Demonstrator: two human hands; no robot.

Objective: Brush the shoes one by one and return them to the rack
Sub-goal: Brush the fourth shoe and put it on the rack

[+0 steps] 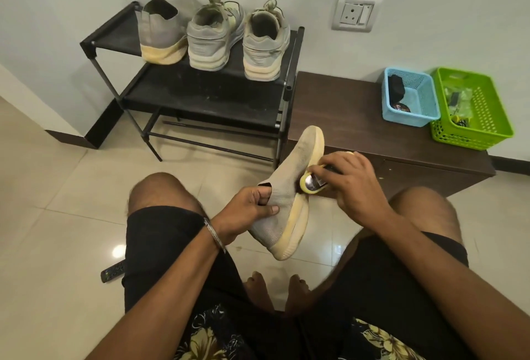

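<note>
The grey knit slip-on shoe (282, 196) is held in the air between the person's knees, toe pointing up and away, its yellowed sole turned to the right. The left hand (248, 207) grips it at the collar, thumb tucked inside the opening and fingers curled round the heel. The right hand (354, 182) is curled round a small yellow-rimmed brush or applicator (312, 182) and presses its end against the shoe's side near the sole.

The hold is at the heel only, so hard strokes toward the toe could likely twist the soft knit upper or lever the shoe out of the grip onto the tiled floor (57, 202). Dirt brushed off may fall on the black shorts (160, 239).

On the rack (200, 96), its top shelf carries the matching slip-on (162, 33) and two laced grey sneakers (243, 35), heels outward. Beside the rack a low brown surface (344, 119) bears a blue basket (410, 101) and a green basket (473, 110). A remote (113, 270) lies on the floor.

The applicator's dark label carries print too blurred to read; no other writing is legible.
</note>
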